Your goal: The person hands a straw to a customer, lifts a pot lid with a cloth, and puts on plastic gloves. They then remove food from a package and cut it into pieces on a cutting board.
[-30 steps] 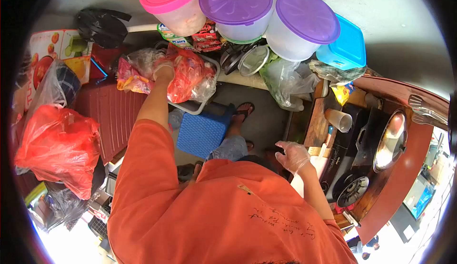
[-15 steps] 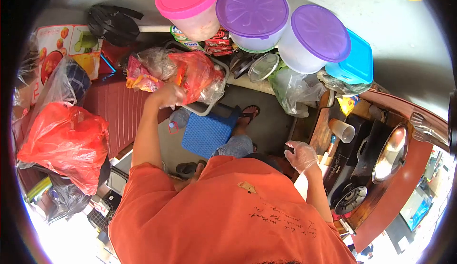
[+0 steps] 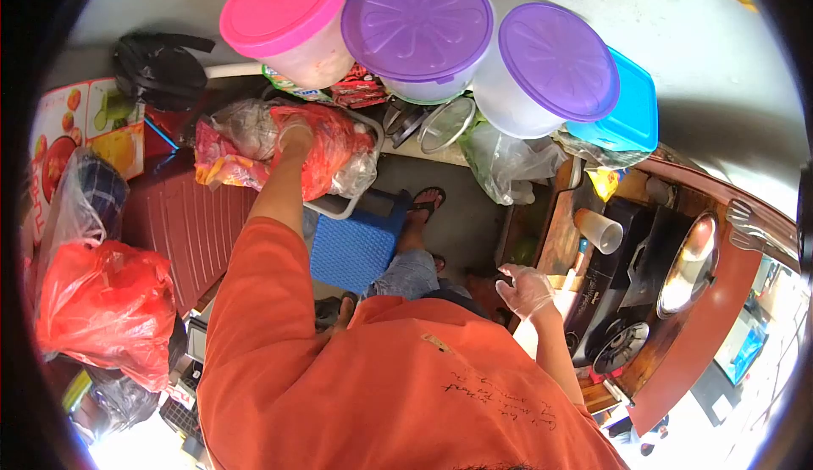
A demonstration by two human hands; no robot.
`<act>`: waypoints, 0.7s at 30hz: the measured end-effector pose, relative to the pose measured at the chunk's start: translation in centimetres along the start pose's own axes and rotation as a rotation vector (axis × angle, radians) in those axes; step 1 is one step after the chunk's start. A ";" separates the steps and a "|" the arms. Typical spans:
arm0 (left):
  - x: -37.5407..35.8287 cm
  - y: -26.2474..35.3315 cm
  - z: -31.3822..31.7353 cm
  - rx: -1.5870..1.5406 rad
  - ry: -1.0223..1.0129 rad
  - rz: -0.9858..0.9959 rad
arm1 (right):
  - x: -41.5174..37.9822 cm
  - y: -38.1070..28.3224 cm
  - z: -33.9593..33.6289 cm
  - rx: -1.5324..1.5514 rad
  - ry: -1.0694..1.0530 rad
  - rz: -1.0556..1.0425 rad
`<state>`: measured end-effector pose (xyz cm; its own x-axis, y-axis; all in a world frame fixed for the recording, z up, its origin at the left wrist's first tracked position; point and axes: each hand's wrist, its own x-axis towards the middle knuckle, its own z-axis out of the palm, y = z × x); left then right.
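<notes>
The left hand (image 3: 295, 137) is at the red bag (image 3: 326, 161), its fingers sunk among the plastic, so I cannot tell whether they grasp it. The bag lies in a grey basket (image 3: 343, 210) on the far left, beside a pink packet (image 3: 224, 157), with a blue stool (image 3: 351, 254) just nearer. The right hand (image 3: 527, 292), in a clear glove, is held loosely curled with nothing visible in it, near the wooden tabletop (image 3: 566, 240) on the right. There a cup (image 3: 599, 231) lies tilted beside the black stove (image 3: 628, 216). Along the far side stand a pink-lidded tub (image 3: 296, 55), two purple-lidded tubs (image 3: 419, 63) and a blue box (image 3: 633, 102).
</notes>
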<state>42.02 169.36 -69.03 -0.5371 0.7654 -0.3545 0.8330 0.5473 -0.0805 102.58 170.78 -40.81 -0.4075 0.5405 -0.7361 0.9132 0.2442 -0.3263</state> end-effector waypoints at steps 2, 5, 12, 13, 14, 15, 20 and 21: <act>0.3 -0.3 -0.1 -0.050 0.015 -0.103 | -0.3 0.3 0.4 0.013 -0.015 0.018; 0.4 -0.9 -0.7 0.163 -0.141 0.101 | -1.2 0.0 0.7 0.030 -0.013 0.031; -4.5 -0.4 -5.9 0.188 -0.009 0.115 | -1.8 0.5 1.3 0.030 -0.023 0.022; -4.9 -0.5 -6.4 0.149 0.003 0.080 | -1.6 0.4 1.1 0.015 -0.015 0.021; -5.3 -0.5 -6.8 0.154 0.003 0.078 | -1.6 0.4 1.1 0.011 -0.018 0.017; -5.9 -0.2 -7.7 0.208 0.055 0.160 | -1.6 0.3 1.1 0.014 -0.020 0.014; -7.1 -0.4 -10.4 0.155 0.155 0.261 | -2.0 0.4 1.6 0.017 0.063 -0.008; -6.0 -1.5 -9.8 0.169 0.062 0.232 | -2.0 0.4 1.7 0.011 0.058 -0.006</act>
<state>42.70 167.33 -57.63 -0.3320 0.8857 -0.3245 0.9422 0.2948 -0.1594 103.81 168.46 -40.43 -0.4124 0.5847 -0.6986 0.9105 0.2393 -0.3372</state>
